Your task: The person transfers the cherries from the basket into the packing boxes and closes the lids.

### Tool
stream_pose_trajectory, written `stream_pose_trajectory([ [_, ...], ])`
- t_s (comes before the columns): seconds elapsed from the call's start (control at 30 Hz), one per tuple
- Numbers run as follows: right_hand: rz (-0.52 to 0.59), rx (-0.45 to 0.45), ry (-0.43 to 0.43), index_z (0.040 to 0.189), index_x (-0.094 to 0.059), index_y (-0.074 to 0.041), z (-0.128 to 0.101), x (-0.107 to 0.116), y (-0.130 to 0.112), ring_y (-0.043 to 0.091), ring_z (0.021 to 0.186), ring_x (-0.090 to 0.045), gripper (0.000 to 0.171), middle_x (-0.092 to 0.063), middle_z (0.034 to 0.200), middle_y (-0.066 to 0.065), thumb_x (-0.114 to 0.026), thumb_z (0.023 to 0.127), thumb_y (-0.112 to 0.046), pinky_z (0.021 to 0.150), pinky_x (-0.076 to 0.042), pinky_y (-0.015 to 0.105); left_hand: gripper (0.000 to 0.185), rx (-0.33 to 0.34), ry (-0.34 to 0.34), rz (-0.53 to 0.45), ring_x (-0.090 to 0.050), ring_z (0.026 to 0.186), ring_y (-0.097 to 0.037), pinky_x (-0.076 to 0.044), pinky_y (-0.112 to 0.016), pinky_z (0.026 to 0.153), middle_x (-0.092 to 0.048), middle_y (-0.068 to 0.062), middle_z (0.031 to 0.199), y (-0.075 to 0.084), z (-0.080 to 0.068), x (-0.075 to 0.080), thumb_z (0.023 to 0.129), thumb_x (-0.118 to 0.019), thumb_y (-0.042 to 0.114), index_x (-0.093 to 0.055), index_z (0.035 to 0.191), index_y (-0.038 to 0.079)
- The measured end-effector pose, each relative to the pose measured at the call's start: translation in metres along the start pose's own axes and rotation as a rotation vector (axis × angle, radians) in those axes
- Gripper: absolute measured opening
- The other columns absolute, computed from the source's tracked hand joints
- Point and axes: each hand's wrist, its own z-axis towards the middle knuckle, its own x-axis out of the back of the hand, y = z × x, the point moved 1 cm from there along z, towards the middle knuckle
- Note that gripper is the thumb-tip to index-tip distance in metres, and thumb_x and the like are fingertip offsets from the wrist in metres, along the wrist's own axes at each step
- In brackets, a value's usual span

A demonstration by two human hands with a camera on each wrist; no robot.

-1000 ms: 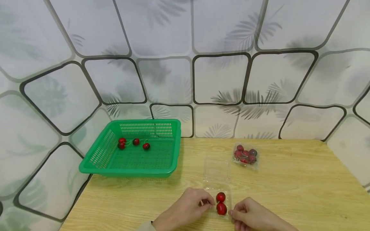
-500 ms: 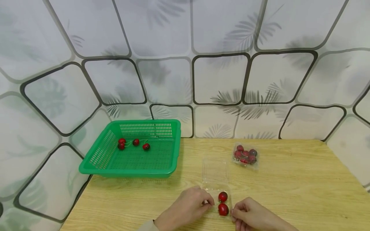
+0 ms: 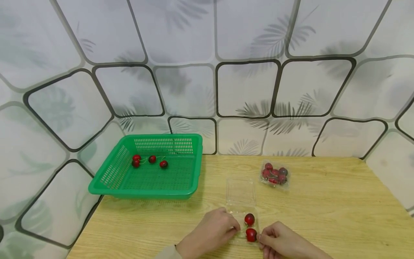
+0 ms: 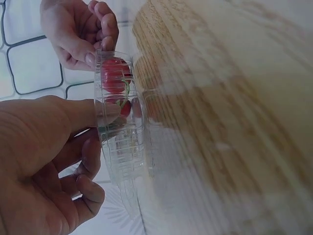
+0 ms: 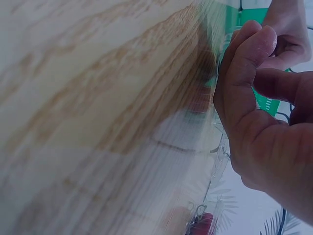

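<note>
A clear plastic clamshell box (image 3: pixel 237 238) lies with its lid (image 3: pixel 240 191) folded back, away from the person. Two red cherries (image 3: pixel 250 227) sit toward the right side of its base; a green stem shows beside them in the left wrist view. My left hand (image 3: pixel 214 230) grips the left rim between thumb and fingers, with one fingertip (image 4: pixel 112 110) reaching inside. On the opposite side my right hand (image 3: pixel 280 240) pinches the rim near the front right corner. In the right wrist view that hand's own fingers hide most of the box.
A green slotted basket (image 3: pixel 142 196) holding several cherries (image 3: pixel 163 164) stands at the back left of the wooden table (image 3: pixel 330 208). Behind the open box, to the right, is a clear plastic box of cherries (image 3: pixel 274 174). A patterned wall (image 3: pixel 247 90) borders the table.
Inside the box, the cherries have shifted to the right and slightly apart. The box and its lid have moved a little left. Both hands stay at the rim.
</note>
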Motion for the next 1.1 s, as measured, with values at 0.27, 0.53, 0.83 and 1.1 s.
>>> stream_pose_trajectory([
  [0.27,-0.001,-0.026,0.015,0.087,-0.069,0.003,0.000,-0.001,-0.001,0.001,0.053,-0.057,0.032,-0.066,0.065,-0.004,-0.054,0.106,-0.019,0.049,-0.045,0.011,0.009,-0.035,0.019,0.041,-0.057,0.076,0.004,-0.030,-0.005,0.065,-0.076,0.022,0.089,0.003,0.002,0.001,0.088,-0.079,0.019,-0.081,0.088,0.028],
  [0.53,-0.007,-0.043,0.022,0.086,-0.068,0.001,-0.001,-0.001,-0.002,0.002,0.053,-0.057,0.032,-0.066,0.065,-0.004,-0.054,0.106,-0.019,0.049,-0.045,0.011,0.008,-0.030,0.038,0.078,-0.057,0.075,0.002,-0.034,-0.008,0.064,-0.076,0.019,0.088,0.001,0.001,0.004,0.088,-0.078,0.022,-0.080,0.089,0.029],
  [0.83,0.017,-0.026,-0.003,0.087,-0.068,0.003,-0.001,0.001,-0.001,0.002,0.054,-0.058,0.033,-0.067,0.066,-0.003,-0.053,0.107,-0.019,0.049,-0.046,0.012,0.009,0.011,0.005,0.051,-0.062,0.083,-0.001,-0.045,-0.014,0.068,-0.075,0.017,0.094,-0.001,-0.001,0.021,0.094,-0.073,0.025,-0.081,0.097,0.027],
  [1.1,0.013,-0.002,-0.009,0.088,-0.068,0.003,-0.001,0.001,0.001,0.002,0.055,-0.058,0.034,-0.066,0.067,-0.003,-0.052,0.107,-0.019,0.050,-0.046,0.012,0.007,-0.063,0.053,0.022,-0.068,0.087,-0.003,-0.052,-0.016,0.075,-0.076,0.013,0.095,-0.005,-0.004,0.041,0.095,-0.074,0.023,-0.080,0.098,0.022],
])
